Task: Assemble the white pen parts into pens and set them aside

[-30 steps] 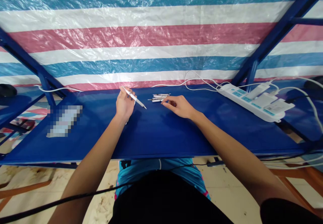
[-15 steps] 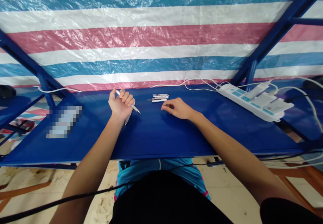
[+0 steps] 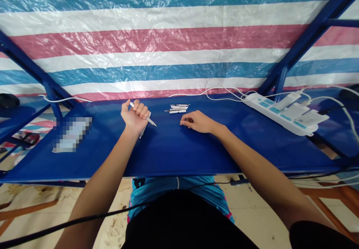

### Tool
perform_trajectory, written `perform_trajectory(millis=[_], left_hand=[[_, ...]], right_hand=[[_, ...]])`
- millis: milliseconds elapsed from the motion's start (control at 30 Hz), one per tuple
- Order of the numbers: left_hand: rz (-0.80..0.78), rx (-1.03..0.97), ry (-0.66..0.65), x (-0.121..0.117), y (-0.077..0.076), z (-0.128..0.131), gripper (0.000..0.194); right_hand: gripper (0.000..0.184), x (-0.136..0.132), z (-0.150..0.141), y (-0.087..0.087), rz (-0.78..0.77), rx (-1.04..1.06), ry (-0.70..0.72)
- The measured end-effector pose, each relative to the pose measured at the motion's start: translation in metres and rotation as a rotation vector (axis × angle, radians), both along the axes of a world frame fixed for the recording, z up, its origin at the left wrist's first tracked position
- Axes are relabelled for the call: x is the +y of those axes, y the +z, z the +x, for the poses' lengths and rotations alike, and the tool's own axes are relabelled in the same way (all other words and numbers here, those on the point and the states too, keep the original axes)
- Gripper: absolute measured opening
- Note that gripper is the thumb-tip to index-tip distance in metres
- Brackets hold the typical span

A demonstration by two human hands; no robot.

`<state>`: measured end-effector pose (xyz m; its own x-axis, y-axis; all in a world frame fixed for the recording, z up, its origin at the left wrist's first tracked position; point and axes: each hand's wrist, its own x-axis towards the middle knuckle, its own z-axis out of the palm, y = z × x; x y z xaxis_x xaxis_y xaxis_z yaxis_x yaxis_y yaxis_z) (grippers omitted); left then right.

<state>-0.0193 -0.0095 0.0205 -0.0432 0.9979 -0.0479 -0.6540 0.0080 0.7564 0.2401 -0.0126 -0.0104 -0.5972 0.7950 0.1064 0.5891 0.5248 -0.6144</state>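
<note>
My left hand (image 3: pixel 135 116) is closed in a fist round a white pen (image 3: pixel 150 121), whose tip points right and whose back end sticks out above my thumb. A second pale pen tip shows below that fist. My right hand (image 3: pixel 195 121) rests on the blue table (image 3: pixel 174 148) with its fingers curled under, just in front of a small pile of white pens (image 3: pixel 177 109). Whether it holds anything is hidden by the fingers.
A white power strip (image 3: pixel 283 115) with white chargers and cables lies at the right rear. A blurred pale object (image 3: pixel 71 134) lies at the left. A striped tarpaulin (image 3: pixel 168 43) hangs behind, between blue frame struts. A black cable crosses my lap.
My left hand has closed from a finger grip into a fist round the pen and drawn slightly left. My right hand has pulled back a little from the pile and curled its fingers.
</note>
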Motion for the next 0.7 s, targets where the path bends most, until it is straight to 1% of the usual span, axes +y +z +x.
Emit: perform_trajectory(millis=[200, 367, 567, 700], left_hand=[[-0.003, -0.032, -0.021, -0.0006, 0.0011, 0.0014, 0.059], [-0.013, -0.012, -0.026, -0.0014, 0.0016, 0.004, 0.061], [0.005, -0.107, -0.036, -0.0033, 0.0025, 0.0044, 0.06], [-0.033, -0.137, -0.034, -0.005, 0.0049, 0.0055, 0.059]], right_hand=[[0.023, 0.0006, -0.0004, -0.0001, -0.02, -0.004, -0.011], [0.022, 0.0003, -0.0006, 0.0008, -0.03, -0.001, -0.015], [0.023, 0.0004, 0.0004, -0.0008, -0.012, 0.001, -0.001], [0.024, 0.0003, -0.0001, 0.0, -0.008, -0.008, 0.002]])
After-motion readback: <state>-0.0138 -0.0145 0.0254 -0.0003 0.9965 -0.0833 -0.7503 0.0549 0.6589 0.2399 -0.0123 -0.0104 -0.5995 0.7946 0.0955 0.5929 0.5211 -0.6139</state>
